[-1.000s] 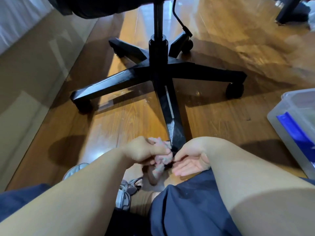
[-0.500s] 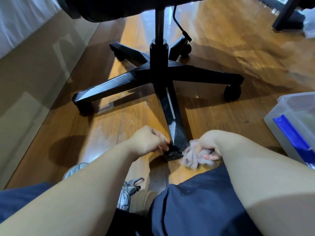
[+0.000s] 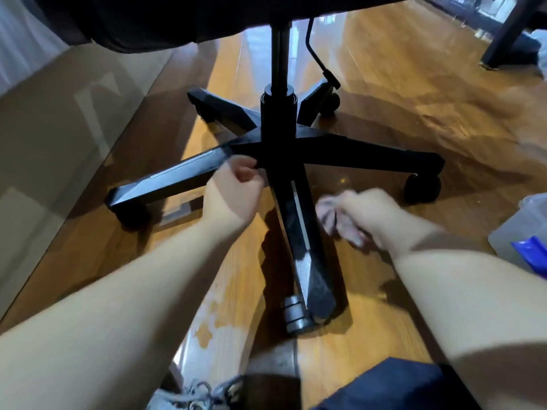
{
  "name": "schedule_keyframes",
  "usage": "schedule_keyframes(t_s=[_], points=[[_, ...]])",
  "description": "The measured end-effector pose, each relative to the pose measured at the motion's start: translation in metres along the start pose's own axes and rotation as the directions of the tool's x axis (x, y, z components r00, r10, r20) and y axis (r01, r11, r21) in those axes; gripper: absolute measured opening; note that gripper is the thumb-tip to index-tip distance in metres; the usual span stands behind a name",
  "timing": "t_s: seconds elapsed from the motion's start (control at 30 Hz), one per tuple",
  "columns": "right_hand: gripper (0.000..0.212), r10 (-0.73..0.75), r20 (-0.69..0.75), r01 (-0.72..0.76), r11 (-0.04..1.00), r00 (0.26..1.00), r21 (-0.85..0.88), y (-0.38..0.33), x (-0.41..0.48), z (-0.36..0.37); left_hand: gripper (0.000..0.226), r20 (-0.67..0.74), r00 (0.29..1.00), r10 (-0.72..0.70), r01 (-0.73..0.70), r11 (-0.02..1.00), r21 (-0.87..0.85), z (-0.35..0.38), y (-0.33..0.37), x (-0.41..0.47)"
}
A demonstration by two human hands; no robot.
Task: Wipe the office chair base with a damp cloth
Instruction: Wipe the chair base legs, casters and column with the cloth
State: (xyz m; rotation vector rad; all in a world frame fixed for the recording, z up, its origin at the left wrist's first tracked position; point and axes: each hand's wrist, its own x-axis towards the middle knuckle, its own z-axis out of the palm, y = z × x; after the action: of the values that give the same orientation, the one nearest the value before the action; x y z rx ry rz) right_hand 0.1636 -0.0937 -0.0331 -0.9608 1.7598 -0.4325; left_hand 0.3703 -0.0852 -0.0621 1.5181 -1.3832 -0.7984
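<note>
**A:** Where is the black five-armed plastic chair base (image 3: 349, 155) found?

**B:** It is stood on the glossy brown wooden floor (image 3: 399, 93), in the middle of the view. One arm is pointed toward the camera and is ended by a grey castor (image 3: 296, 318).

**A:** And the cloth?

**B:** A crumpled pale pinkish cloth (image 3: 327, 210) is held in the grip of the right hand (image 3: 367, 216), just beside the right edge of that near arm. Contact cannot be judged, as both are blurred.

**A:** How is the left hand (image 3: 235, 190) placed?

**B:** It is set against the hub, where the left arm is joined. The fingers are curled, but whether anything is clasped in that grip cannot be told.

**A:** What is found in the way?

**B:** The hub is topped by a black upright column (image 3: 279, 60), with a bent black lever (image 3: 318, 59) hung beside it. The far arms are overhung by the black seat (image 3: 148, 19).

**A:** And further out?

**B:** A clear plastic tub (image 3: 516, 223) with something blue in it is placed on the floor at the right, well apart from the base. A beige panel (image 3: 44, 128) is run along the left. A dark furniture leg (image 3: 507, 34) is seen at the far right, and a grey laced shoe (image 3: 192, 395) and dark blue shorts (image 3: 384, 386) at the bottom edge.
</note>
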Motion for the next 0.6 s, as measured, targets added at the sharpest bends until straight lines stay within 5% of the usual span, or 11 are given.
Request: schedule_keyframes(t_s=[0.13,0.2,0.3,0.37,0.43,0.6], points=[[0.007,-0.307,-0.224,0.364,0.887,0.925,0.283,-0.062,0.041,-0.006,0.068,-0.152,0.987,0.059,-0.048,0.996,0.073,0.01,0.032,0.089],[0.013,-0.45,-0.237,0.508,0.778,0.861,0.37,-0.089,0.056,-0.007,0.097,-0.059,0.997,0.051,-0.041,0.987,0.156,0.018,0.038,0.122],[0.013,-0.591,-0.333,0.678,0.652,0.735,0.34,-0.131,0.073,-0.008,0.119,0.08,0.997,0.007,-0.012,0.998,0.065,0.03,0.038,0.162],[0.025,-0.707,-0.313,0.768,0.526,0.634,0.366,-0.163,0.074,-0.004,0.116,0.145,0.989,0.01,-0.01,1.0,0.001,0.036,0.03,0.171],[0.029,-0.767,-0.268,0.807,0.509,0.583,0.3,-0.184,0.073,0.001,0.096,0.165,0.986,0.003,0.011,0.996,-0.087,0.042,0.019,0.175],[0.031,-0.726,-0.007,0.681,0.649,0.688,-0.338,-0.16,0.089,0.003,0.047,0.178,0.982,0.058,-0.023,0.981,-0.191,0.049,0.005,0.174]])
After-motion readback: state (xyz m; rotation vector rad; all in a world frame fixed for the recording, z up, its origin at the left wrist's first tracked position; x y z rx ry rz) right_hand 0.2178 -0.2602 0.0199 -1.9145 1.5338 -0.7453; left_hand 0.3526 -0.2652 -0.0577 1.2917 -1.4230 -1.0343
